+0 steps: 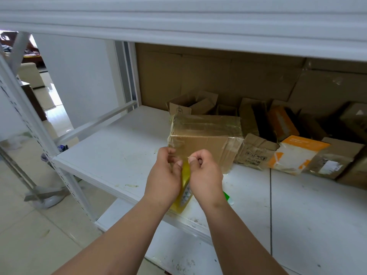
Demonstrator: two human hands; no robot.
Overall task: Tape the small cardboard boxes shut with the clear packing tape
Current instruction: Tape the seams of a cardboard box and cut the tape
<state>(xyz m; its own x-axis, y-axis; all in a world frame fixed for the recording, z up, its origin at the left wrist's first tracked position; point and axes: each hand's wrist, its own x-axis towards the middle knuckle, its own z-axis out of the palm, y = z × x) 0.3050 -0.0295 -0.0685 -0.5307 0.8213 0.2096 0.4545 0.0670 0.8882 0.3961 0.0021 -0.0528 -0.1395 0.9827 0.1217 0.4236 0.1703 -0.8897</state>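
Observation:
A cardboard box [206,135] wrapped in clear tape stands on the white shelf [111,155], just beyond my hands. Between my hands is a yellowish roll of clear packing tape [183,192], mostly hidden by them. My left hand [164,177] grips the roll from the left, its fingers curled at the top. My right hand [204,171] pinches the tape's end between thumb and curled fingers, close to the box's front bottom edge. Where the tape's end sticks is too small to tell.
Several flattened and open cardboard boxes [256,151], some orange and white [297,153], lie along the shelf's back right. A green and white item [228,198] peeks out under my right wrist. An upper shelf edge [178,26] hangs overhead. The tiled floor lies left.

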